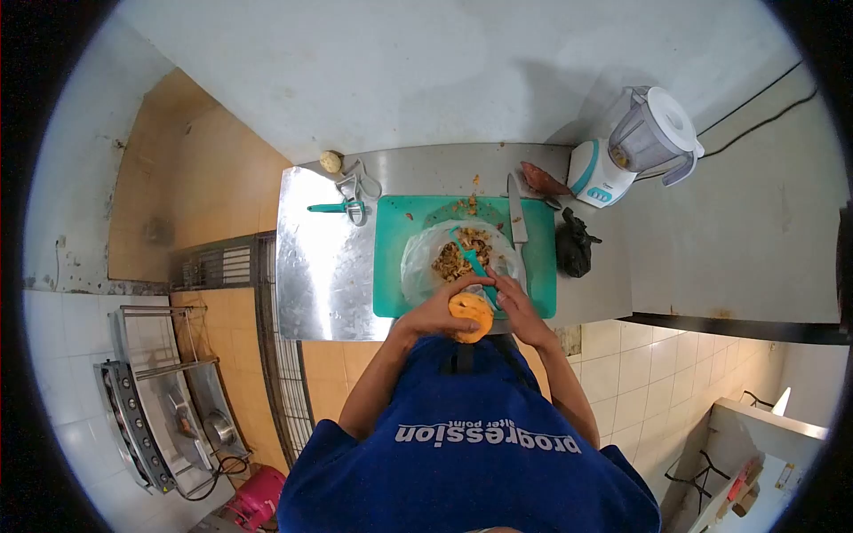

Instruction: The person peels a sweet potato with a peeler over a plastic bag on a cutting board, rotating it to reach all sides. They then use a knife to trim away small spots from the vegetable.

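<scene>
My left hand point(434, 313) is wrapped round a peeled orange chunk point(471, 317), which looks like sweet potato, close to my body at the counter's front edge. In my right hand point(522, 311), just beside it, is the handle of a teal peeler point(477, 265), its head pointing away over the scraps. Below and beyond both hands, a clear plastic bag point(418, 266) lies spread on the green cutting board point(388, 244), with brown and orange peelings point(451, 258) heaped in it.
A large knife point(516, 213) lies along the board's right side. Beyond are a reddish-brown root point(544, 180), a black plastic bag point(577, 243) and a blender point(635, 147). At the left are another teal-handled tool point(330, 208) and a pale round item point(330, 162) near the wall.
</scene>
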A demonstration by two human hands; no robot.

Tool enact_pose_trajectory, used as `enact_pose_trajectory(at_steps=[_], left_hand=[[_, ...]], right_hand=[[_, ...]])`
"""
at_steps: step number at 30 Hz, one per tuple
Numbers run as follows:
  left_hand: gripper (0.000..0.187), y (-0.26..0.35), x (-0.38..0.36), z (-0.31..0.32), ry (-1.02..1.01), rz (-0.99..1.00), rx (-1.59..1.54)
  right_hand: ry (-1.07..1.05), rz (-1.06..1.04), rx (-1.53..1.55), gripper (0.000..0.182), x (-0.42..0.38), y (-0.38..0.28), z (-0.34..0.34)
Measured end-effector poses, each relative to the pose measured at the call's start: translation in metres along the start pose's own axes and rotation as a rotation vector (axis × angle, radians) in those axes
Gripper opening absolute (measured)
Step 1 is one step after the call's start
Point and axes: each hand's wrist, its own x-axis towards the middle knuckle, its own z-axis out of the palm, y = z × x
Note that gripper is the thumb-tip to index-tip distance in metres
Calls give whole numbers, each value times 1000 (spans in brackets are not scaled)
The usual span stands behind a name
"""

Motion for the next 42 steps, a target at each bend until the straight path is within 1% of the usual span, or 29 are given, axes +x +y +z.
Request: enact_pose_trajectory(at_steps=[2,3,5,6,8,9,11,12,14,15,17,18,20,21,23,24,26,27,29,30,32,33,35,36,38,39,41,42], left_hand=[[89,3,0,0,16,36,-94],[89,-2,8,10,5,51,-115],[82,-1,0,6,59,-40,-23],[82,-1,0,3,61,-37,-15],[75,-2,-2,-2,84,-17,31],[75,-5,-2,-2,79,-25,30],[72,-13,3,-2,84,62,257],[72,-13,3,-3,80,60,260],[74,-14,2,-4,94,15,357],[74,-13,3,-7,94,20,360],[75,-13,1,-11,119,-115,398],[75,-12,-1,-12,133,-113,390],[74,-6,-2,-15,113,-189,483],[74,-1,-2,-18,127,-191,474],[73,6,-1,-24,33,-264,564],[73,6,0,-27,36,-266,564],[74,5,4,-31,18,-231,565],[74,8,4,-33,16,-232,568],[73,13,4,-37,-13,-273,461],[73,15,6,-38,-14,-274,461],[71,14,4,-38,22,-318,502],[71,12,5,-38,18,-320,503],[73,8,7,-40,8,-210,505],[73,10,7,-40,7,-210,505],[71,13,4,-38,27,-224,513],[71,12,2,-38,30,-229,510],[70,10,5,-41,26,-214,481],[70,7,5,-42,24,-214,481]], right_hand=[[-21,-48,-5,53,4,14,-6],[-19,-35,-29,53,-4,24,-21],[463,282,-9,45,1,40,-17],[463,274,-6,45,6,43,-17],[655,280,-795,42,16,49,-14],[656,289,-791,42,19,53,-13],[546,375,-873,50,33,64,-15],[549,378,-870,50,41,76,-17],[382,428,-909,51,47,98,-26],[386,424,-910,51,47,93,-28],[464,480,-572,48,42,67,-35],[451,473,-579,48,37,52,-34],[612,348,-507,43,21,26,-29],[597,344,-512,43,12,20,-26],[575,57,-637,38,-7,12,-20],[572,56,-635,38,-16,7,-19],[330,-1,-840,36,-34,1,-21],[333,0,-838,36,-41,4,-20],[428,-52,-812,34,-51,13,-21],[428,-51,-810,34,-53,14,-21],[504,4,-764,30,-61,17,-19],[506,8,-763,30,-62,15,-22],[361,53,-928,30,-64,10,-27],[361,53,-929,30,-65,13,-26],[504,-8,-816,31,-69,20,-22],[499,-6,-813,31,-70,19,-22],[422,17,-876,29,-70,15,-25],[424,19,-877,29,-70,12,-24]])
